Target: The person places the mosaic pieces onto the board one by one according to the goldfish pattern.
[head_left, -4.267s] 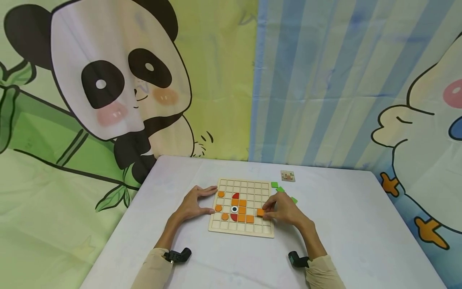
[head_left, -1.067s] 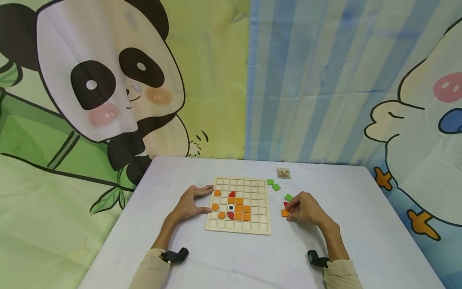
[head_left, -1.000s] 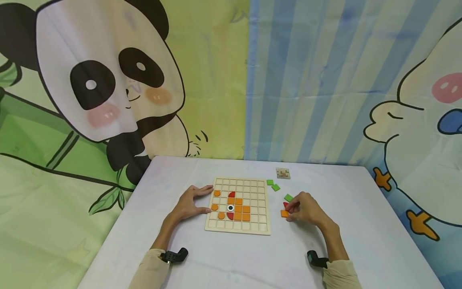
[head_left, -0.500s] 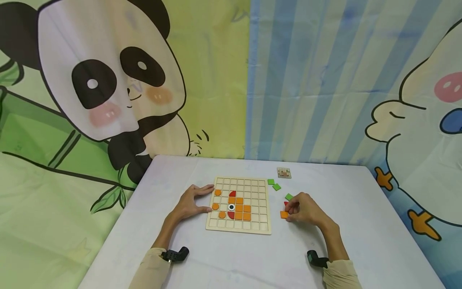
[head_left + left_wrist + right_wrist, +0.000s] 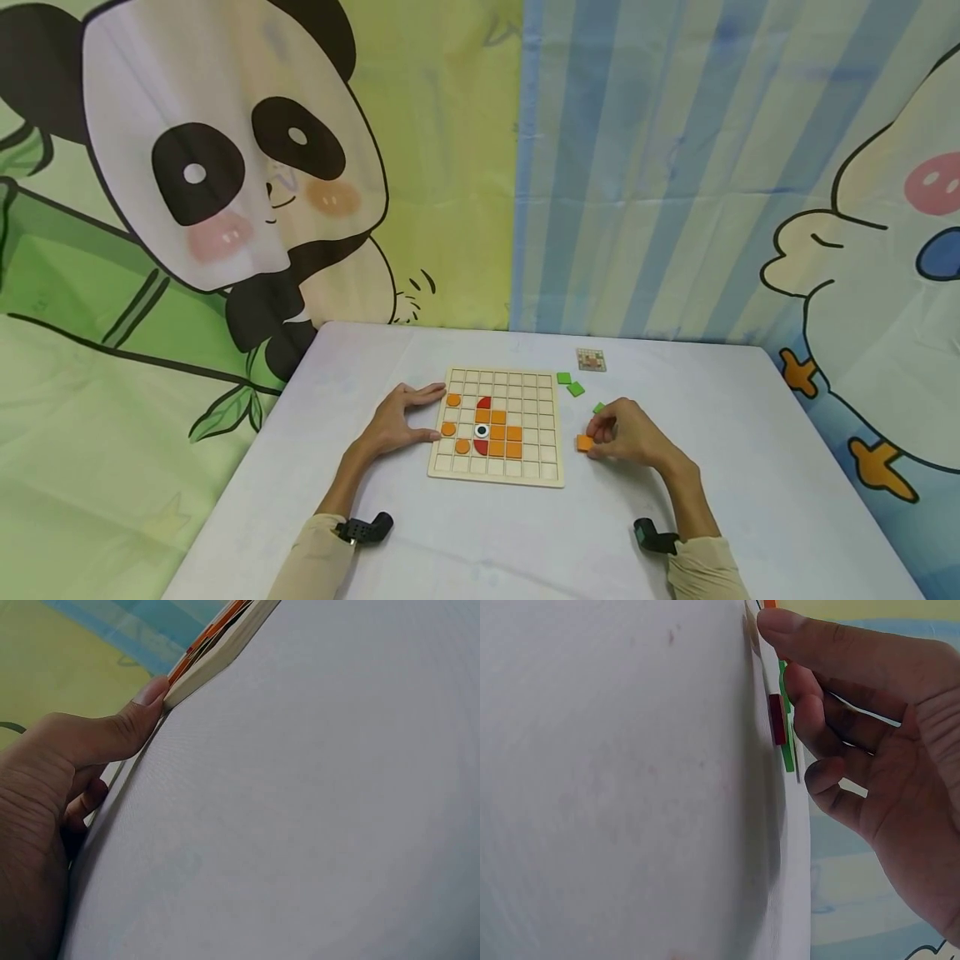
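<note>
A square wooden grid board (image 5: 536, 404) lies on the table, bearing orange square tiles, orange round pieces (image 5: 453, 400), red quarter-rounds (image 5: 483, 402) and a white eye piece (image 5: 482, 431). At its left edge rests my left hand (image 5: 390, 425), thumb and fingers spread apart. The left wrist view shows the thumb (image 5: 139, 720) against the board's side. To the right of the board, my right hand (image 5: 630, 433) pinches an orange square tile (image 5: 583, 443) between thumb and fingers. A dark red piece (image 5: 777, 718) lies on the table beyond that hand's curled fingers in the right wrist view.
Green square tiles (image 5: 575, 389) lie right of the board, one partly hidden behind my right hand. A small picture card (image 5: 591, 360) lies behind them. The white table (image 5: 480, 542) ends at the back against a printed cloth (image 5: 622, 167).
Since the oldest frame, another orange square has been set on the board and my right hand has gone to the table at the right. Lately it has moved slightly left, pinching an orange tile.
</note>
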`<state>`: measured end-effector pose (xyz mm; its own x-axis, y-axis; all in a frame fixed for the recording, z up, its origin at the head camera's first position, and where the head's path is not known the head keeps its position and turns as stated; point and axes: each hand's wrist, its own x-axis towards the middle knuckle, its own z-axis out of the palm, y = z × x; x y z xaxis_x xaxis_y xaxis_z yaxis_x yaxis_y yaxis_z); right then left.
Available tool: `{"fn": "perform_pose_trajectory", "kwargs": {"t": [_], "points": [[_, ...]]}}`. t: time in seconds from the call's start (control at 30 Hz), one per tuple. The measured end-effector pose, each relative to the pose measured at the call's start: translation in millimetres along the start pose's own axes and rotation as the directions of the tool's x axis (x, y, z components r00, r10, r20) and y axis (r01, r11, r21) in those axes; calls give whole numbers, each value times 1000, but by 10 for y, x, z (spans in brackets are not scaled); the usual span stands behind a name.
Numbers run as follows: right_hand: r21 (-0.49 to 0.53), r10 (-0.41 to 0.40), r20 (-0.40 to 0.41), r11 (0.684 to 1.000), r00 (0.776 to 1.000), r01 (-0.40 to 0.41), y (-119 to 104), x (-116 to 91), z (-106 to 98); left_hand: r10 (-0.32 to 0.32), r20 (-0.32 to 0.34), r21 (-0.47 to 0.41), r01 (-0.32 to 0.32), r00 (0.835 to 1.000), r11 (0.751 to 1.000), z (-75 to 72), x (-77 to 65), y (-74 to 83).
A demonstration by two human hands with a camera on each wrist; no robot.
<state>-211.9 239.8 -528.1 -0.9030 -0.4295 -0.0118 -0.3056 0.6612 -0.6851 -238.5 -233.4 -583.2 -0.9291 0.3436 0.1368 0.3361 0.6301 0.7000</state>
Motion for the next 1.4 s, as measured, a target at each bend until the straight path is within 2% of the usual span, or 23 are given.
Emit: {"fn": "perform_pose_trajectory", "kwargs": {"t": [0.2,0.57,1.1,1.4], "points": [[13,-51,-5,999,999,51,-61,97,46,-10,-7,-1,10,1000,1000,-3,-5,0],[44,-40,30,998,999,39,-203,197,131,-8,-16,4,8,1000,1000,6,-12,-17],[18,-39,13,999,999,39,-302,353,216,-10,-12,3,10,1000,1000,25,-3,-7],[49,-91,8,995,996,91,-328,477,322,-3,-12,-11,3,1000,1000,4,-7,1]]}}
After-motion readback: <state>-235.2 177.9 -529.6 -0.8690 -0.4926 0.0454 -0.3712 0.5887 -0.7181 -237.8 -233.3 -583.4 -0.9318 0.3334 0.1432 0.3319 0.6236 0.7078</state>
